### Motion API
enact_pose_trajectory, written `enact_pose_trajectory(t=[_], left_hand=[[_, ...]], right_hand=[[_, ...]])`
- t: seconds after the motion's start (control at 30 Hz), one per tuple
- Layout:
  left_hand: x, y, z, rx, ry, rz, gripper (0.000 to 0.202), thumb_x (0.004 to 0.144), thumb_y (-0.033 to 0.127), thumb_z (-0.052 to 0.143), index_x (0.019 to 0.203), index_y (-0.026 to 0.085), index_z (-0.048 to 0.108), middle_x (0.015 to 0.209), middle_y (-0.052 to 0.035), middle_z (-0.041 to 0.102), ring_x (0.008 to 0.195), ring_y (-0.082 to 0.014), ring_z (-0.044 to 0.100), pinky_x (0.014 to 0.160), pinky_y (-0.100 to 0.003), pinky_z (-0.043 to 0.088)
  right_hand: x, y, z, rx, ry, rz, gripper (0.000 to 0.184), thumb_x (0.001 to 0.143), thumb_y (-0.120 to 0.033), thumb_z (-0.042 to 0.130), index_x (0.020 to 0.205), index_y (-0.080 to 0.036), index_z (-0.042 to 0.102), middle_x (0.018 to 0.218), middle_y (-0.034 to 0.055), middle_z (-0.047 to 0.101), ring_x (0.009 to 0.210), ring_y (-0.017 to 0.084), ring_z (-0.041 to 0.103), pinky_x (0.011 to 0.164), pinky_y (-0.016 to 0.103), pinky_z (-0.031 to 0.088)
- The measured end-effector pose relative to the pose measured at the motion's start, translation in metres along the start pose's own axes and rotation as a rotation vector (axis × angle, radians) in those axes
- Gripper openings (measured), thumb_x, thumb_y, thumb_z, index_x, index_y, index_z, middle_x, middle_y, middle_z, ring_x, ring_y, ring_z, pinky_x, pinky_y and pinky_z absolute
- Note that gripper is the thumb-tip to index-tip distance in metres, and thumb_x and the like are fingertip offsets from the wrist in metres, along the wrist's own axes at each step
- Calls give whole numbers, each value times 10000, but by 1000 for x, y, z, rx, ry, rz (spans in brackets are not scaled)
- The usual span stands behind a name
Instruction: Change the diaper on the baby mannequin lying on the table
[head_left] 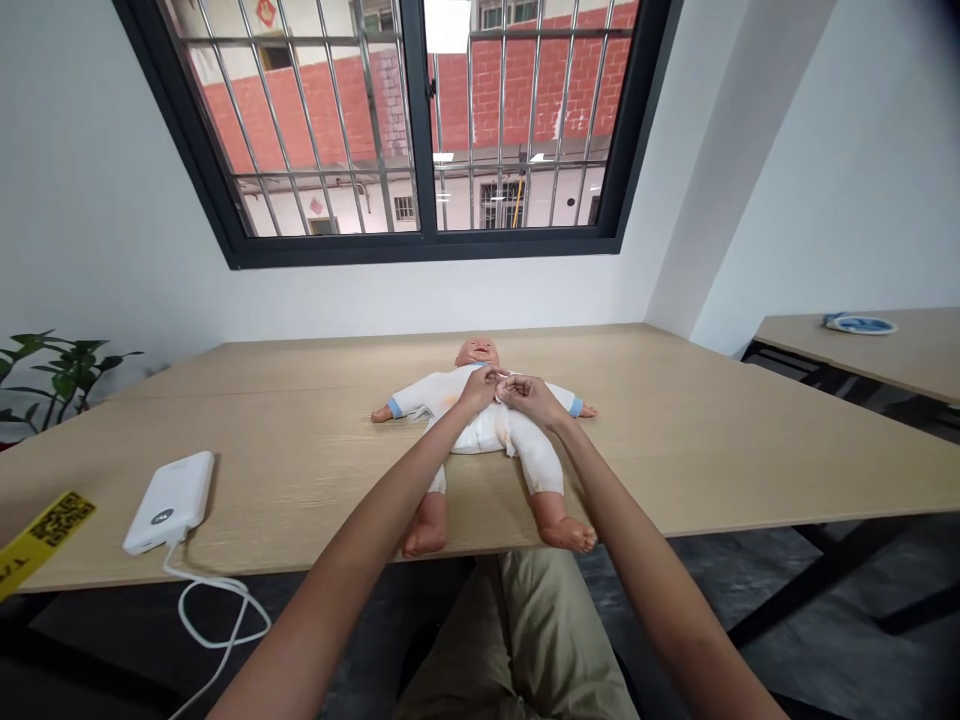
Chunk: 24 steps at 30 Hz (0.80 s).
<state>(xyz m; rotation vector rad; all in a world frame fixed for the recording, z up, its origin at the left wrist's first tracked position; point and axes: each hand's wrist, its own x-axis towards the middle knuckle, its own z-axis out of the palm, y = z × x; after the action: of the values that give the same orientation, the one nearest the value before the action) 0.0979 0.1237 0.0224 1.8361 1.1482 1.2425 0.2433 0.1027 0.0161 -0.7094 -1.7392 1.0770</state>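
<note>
A baby doll (478,351) lies on its back on the wooden table, head toward the window and bare feet at the near edge. It wears a white top (431,390) with blue cuffs and white bottoms (538,455). Over the doll's chest, my left hand (481,386) is closed in a pinch at the front of the top. Just beside it, my right hand (529,396) pinches the same part of the cloth, fingers bent. The two hands nearly meet. What exactly lies between the fingertips is small and partly hidden.
On the left of the table (300,420) sits a white power bank (171,500), its white cable (217,582) hanging over the edge. A yellow tag (46,540) and a plant (64,375) are farther left. A blue-and-white item (860,324) rests on another table at right.
</note>
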Motion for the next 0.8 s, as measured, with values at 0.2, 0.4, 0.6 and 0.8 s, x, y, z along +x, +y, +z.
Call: enact_pose_trajectory(t=[0.2, 0.4, 0.6, 0.8], left_hand=[[9, -3, -1, -191, 117, -61, 176, 884, 125, 406, 812, 149, 564, 766, -44, 645, 690, -125, 607, 675, -250, 484], [-13, 6, -22, -190, 128, 42, 78, 844, 144, 533, 792, 166, 586, 865, -36, 673, 810, -133, 613, 766, -252, 471], [-58, -1, -62, 237, -131, 399, 71, 814, 188, 616, 857, 185, 672, 895, -44, 692, 913, -196, 592, 885, -338, 434], [-61, -16, -71, 403, -206, 427, 225, 891, 308, 585, 1072, 236, 697, 1053, -60, 659, 1064, -229, 539, 985, -392, 389]], right_hand=[[13, 2, 12, 55, 129, 226, 472, 473, -390, 879, 763, -175, 575, 652, 5, 662, 637, 142, 608, 626, 252, 453], [16, 3, 14, 3, 226, 347, 478, 486, -256, 889, 760, -187, 503, 581, -25, 627, 534, 110, 553, 532, 223, 401], [15, 12, 16, -105, 265, 324, 481, 506, -280, 861, 784, -206, 476, 602, -40, 585, 593, 142, 569, 568, 252, 415], [13, 28, 15, -381, 429, 218, 468, 463, -360, 835, 761, -199, 513, 781, -11, 551, 779, 174, 546, 722, 302, 431]])
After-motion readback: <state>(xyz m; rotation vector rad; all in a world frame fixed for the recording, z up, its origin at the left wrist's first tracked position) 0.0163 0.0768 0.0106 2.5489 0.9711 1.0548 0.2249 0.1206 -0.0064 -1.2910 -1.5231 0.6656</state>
